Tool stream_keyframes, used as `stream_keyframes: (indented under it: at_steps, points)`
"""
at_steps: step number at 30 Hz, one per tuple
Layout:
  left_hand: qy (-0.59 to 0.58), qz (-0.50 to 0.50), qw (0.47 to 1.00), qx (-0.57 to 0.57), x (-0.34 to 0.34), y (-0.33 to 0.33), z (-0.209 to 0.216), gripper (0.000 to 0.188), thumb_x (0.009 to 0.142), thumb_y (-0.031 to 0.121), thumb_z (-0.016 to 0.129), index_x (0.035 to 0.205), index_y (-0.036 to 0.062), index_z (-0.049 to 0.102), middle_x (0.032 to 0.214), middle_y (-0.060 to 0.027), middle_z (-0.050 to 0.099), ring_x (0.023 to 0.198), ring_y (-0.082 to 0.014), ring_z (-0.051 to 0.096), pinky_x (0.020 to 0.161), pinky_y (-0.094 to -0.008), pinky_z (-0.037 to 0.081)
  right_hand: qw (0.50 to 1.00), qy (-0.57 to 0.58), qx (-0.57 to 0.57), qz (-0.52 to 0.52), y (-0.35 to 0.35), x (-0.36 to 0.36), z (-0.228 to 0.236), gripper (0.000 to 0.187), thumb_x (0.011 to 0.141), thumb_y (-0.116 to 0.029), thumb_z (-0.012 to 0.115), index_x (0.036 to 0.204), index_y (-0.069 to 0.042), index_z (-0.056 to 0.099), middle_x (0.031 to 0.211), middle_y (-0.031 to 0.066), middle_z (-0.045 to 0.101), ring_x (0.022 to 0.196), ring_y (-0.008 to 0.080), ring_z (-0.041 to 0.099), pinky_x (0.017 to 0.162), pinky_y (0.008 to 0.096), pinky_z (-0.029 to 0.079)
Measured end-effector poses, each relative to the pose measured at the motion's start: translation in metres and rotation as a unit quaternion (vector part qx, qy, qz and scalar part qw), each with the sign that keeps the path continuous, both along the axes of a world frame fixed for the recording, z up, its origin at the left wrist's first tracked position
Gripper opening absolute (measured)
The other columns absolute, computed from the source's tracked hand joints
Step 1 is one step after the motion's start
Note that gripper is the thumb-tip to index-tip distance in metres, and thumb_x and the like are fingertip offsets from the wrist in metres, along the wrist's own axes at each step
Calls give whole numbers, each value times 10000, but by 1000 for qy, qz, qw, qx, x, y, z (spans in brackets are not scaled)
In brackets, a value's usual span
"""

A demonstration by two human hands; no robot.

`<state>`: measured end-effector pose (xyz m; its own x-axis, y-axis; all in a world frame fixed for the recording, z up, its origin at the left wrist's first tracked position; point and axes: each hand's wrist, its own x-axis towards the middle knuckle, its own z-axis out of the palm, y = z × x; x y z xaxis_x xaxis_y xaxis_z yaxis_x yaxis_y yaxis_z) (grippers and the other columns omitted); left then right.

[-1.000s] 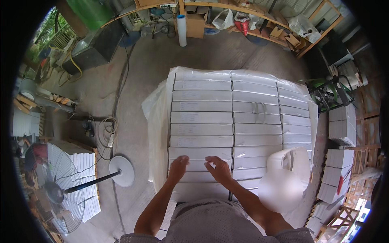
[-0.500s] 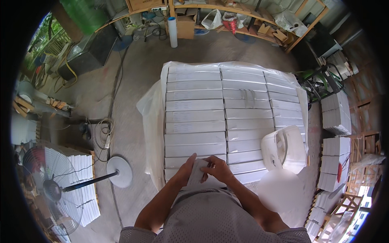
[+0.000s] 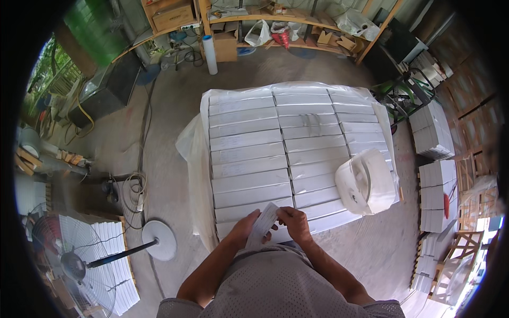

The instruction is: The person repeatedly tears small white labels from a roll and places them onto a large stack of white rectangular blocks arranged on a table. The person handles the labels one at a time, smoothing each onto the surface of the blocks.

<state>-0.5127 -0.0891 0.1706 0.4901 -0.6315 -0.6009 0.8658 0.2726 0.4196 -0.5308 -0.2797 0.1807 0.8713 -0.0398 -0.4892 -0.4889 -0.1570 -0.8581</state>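
My left hand point(image 3: 244, 228) holds a narrow white printed paper slip point(image 3: 263, 225), perhaps a strip of labels, close to my body. The fingers of my right hand point(image 3: 296, 223) pinch its upper right edge. Just beyond my hands lies a wide stack of long white boxes point(image 3: 249, 184) in three columns, with clear plastic film point(image 3: 194, 159) hanging down its left side. A cut-open white plastic container point(image 3: 380, 180) stands on the right part of the boxes. Thin grey loops point(image 3: 310, 125) rest on the middle column.
At lower left is a standing fan point(image 3: 74, 265) with a round white base point(image 3: 159, 240). Cables point(image 3: 139, 185) lie on the floor at left. More stacked white boxes point(image 3: 432, 130) line the right side. Wooden shelves point(image 3: 275, 18) and a blue-white roll point(image 3: 210, 55) are at the back.
The slip is now turned so its printed face shows more, and my right hand has shifted slightly right to its upper edge. The whole view has swung a little.
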Motion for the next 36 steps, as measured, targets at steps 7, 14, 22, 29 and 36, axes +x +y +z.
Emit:
stream_keyframes:
  at_steps: [7,14,22,29,36]
  points:
    - [-207,-43,961,181,0,12,-4,414,973,367,545,1119,-13,623,926,-88,660,728,-153,605,632,-295,485,995,-26,-78,64,7,-11,7,294,927,-255,606,1015,10,697,757,76,665,724,135,615,703,287,494]
    - [-93,-20,990,108,-1,13,-3,346,923,289,647,1104,-5,653,930,-60,668,759,-129,611,681,-282,487,974,63,217,-9,-1,-9,24,296,952,-240,569,1079,1,687,907,100,679,827,162,623,728,295,487]
    - [-121,-74,979,147,7,20,11,364,920,279,657,1132,-16,651,930,-59,669,778,-124,606,697,-287,484,958,103,265,-42,1,-14,13,333,927,-259,626,1005,62,676,896,99,663,802,166,596,716,284,456]
    - [-148,-99,974,137,9,28,3,377,918,292,642,1136,-15,655,918,-56,661,770,-125,590,694,-290,473,965,130,226,-28,7,-9,11,285,895,-217,662,969,58,679,851,91,654,752,147,572,683,278,449]
    - [-181,-118,963,160,12,31,-8,334,883,283,648,1070,7,678,882,-47,654,754,-120,585,678,-288,473,980,124,153,6,11,-1,19,262,864,-193,676,950,54,686,815,73,659,713,121,563,640,252,446]
